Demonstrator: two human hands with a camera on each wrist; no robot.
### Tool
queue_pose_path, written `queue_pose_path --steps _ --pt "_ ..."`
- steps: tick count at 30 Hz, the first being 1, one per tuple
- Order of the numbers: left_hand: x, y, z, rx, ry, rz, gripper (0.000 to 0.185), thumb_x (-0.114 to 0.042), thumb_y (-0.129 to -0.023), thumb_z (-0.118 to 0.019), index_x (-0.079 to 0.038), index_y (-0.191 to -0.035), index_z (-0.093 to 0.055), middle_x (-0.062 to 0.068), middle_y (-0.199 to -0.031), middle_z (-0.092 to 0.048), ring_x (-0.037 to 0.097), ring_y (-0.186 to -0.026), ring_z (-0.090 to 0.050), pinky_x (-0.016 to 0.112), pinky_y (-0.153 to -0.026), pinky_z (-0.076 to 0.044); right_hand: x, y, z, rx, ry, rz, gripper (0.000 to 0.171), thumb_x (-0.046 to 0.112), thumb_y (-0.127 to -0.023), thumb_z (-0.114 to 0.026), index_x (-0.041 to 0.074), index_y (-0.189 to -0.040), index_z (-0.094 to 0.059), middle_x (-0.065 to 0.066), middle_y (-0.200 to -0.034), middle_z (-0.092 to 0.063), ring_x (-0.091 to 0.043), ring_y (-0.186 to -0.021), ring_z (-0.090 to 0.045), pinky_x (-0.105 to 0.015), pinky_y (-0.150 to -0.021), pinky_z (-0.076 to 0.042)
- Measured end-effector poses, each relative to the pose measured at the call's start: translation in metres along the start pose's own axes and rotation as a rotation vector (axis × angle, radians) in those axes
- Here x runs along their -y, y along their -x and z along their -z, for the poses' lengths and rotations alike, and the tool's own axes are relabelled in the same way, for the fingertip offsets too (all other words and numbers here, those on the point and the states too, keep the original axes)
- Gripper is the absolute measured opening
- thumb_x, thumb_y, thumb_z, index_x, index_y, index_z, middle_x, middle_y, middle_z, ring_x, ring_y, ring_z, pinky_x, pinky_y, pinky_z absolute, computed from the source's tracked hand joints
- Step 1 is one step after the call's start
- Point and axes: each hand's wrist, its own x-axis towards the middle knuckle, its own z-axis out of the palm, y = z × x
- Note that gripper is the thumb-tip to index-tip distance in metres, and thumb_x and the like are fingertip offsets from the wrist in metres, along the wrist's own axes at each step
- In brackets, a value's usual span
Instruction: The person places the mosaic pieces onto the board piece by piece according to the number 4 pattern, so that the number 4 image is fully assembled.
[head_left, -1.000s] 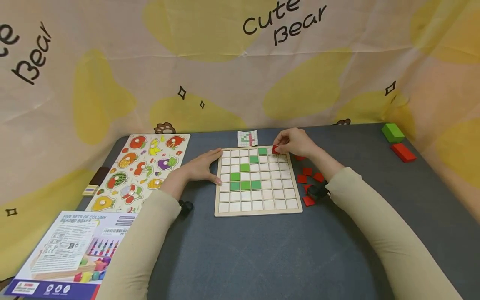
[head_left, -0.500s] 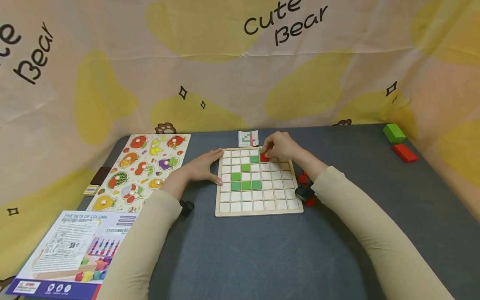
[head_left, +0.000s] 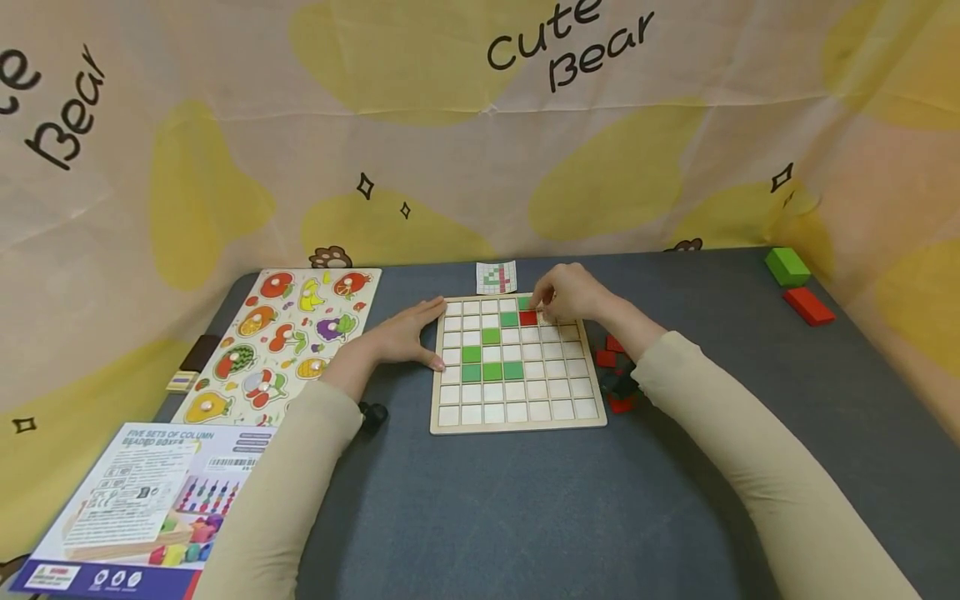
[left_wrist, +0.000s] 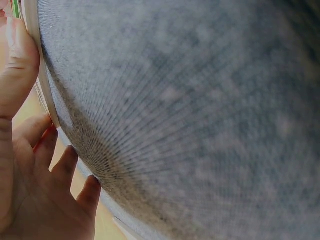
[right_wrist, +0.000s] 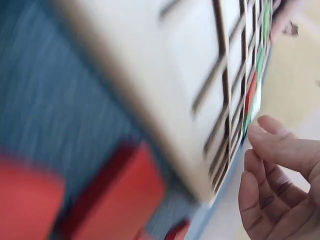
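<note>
A wooden grid board (head_left: 517, 428) with white square cells lies flat on the dark table. Green tiles (head_left: 492, 371) fill several cells in a stepped shape, and a single red tile (head_left: 528, 318) sits in a cell near the top right. My left hand (head_left: 400, 332) rests at the board's left edge, thumb and fingers spread along it. Just right of the red tile, my right hand (head_left: 573, 292) hovers over the upper right cells. In the right wrist view its fingers (right_wrist: 267, 142) are loosely bent with nothing between them.
Loose red tiles (head_left: 606, 358) lie right of the board, partly hidden by the right wrist. A small pattern card (head_left: 496, 277) stands behind it. A fruit picture board (head_left: 311, 296) and a printed box (head_left: 127, 492) lie left. Green (head_left: 787, 267) and red blocks (head_left: 808, 306) are far right.
My right hand has carried the red tile leftward, set it in a cell beside a green tile, let it go and drawn back slightly right. The left hand has stayed put.
</note>
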Motion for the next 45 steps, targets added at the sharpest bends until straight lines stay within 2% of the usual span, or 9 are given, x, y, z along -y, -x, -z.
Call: queue_pose_path --steps 6,12,16,20,29,34,38,45 --pt "0.001 -0.001 0.000 -0.010 0.003 -0.007 0.111 -0.040 -0.077 -0.083 -0.009 -0.160 -0.015 0.009 -0.169 -0.009 0.039 -0.156 -0.006 0.057 -0.126 -0.013 -0.035 0.011 0.022 -0.043 -0.091 -0.019 0.017 0.005 -0.086 -0.073 0.006 -0.102 -0.076 -0.014 -0.102 -0.073 -0.026 -0.094 -0.065 -0.041 -0.083 -0.055" --pt "0.002 -0.001 0.000 -0.009 0.003 -0.004 0.111 -0.041 -0.078 -0.082 -0.009 -0.160 -0.015 0.009 -0.169 -0.008 0.039 -0.156 -0.006 0.057 -0.126 -0.013 -0.070 0.023 0.038 0.067 -0.181 -0.106 0.026 0.006 -0.085 -0.073 0.005 -0.111 -0.073 -0.016 -0.117 -0.070 -0.028 -0.108 -0.062 -0.042 -0.092 -0.052" --pt "0.001 -0.001 -0.001 -0.006 0.011 -0.003 0.110 -0.040 -0.078 -0.082 -0.009 -0.160 -0.015 0.010 -0.169 -0.008 0.039 -0.156 -0.006 0.058 -0.126 -0.012 -0.083 0.030 0.041 0.152 -0.151 -0.134 0.031 0.009 -0.083 -0.077 0.006 -0.114 -0.072 -0.017 -0.121 -0.067 -0.030 -0.113 -0.059 -0.047 -0.098 -0.049" --pt "0.000 -0.001 -0.001 -0.006 0.012 0.001 0.111 -0.040 -0.078 -0.082 -0.009 -0.160 -0.015 0.009 -0.169 -0.008 0.038 -0.156 -0.006 0.057 -0.126 -0.012 -0.086 0.035 0.040 0.167 -0.112 -0.129 0.032 0.013 -0.081 -0.080 0.009 -0.112 -0.073 -0.015 -0.122 -0.066 -0.029 -0.113 -0.058 -0.047 -0.098 -0.049" --pt "-0.001 0.002 0.000 -0.009 0.003 -0.013 0.110 -0.037 -0.078 -0.082 -0.006 -0.159 -0.015 0.012 -0.169 -0.009 0.038 -0.156 -0.007 0.056 -0.126 -0.013 -0.085 0.034 0.037 0.115 -0.073 -0.143 0.020 0.014 -0.081 -0.081 0.007 -0.095 -0.068 -0.011 -0.100 -0.067 -0.022 -0.089 -0.056 -0.031 -0.074 -0.046" --pt "-0.001 0.002 0.000 -0.006 0.003 -0.005 0.110 -0.038 -0.078 -0.083 -0.006 -0.159 -0.016 0.012 -0.169 -0.009 0.039 -0.156 -0.007 0.056 -0.126 -0.013 -0.076 0.033 0.035 0.024 -0.067 -0.111 0.013 0.011 -0.085 -0.076 0.006 -0.090 -0.065 -0.010 -0.090 -0.068 -0.020 -0.079 -0.057 -0.030 -0.070 -0.045" --pt "-0.001 0.002 0.001 -0.008 0.002 -0.001 0.110 -0.038 -0.077 -0.083 -0.007 -0.159 -0.016 0.011 -0.169 -0.009 0.039 -0.156 -0.007 0.057 -0.126 -0.013 -0.056 0.028 0.027 -0.052 -0.090 -0.059 0.010 0.010 -0.086 -0.075 0.007 -0.091 -0.067 -0.009 -0.088 -0.068 -0.020 -0.079 -0.059 -0.029 -0.069 -0.046" --pt "-0.002 0.001 0.000 0.000 0.002 -0.007 0.111 -0.040 -0.078 -0.082 -0.008 -0.160 -0.014 0.011 -0.169 -0.007 0.039 -0.156 -0.007 0.057 -0.126 -0.014 -0.007 0.021 0.007 -0.053 -0.129 0.035 0.010 0.010 -0.083 -0.078 0.009 -0.091 -0.073 -0.007 -0.086 -0.072 -0.019 -0.080 -0.065 -0.027 -0.069 -0.050"
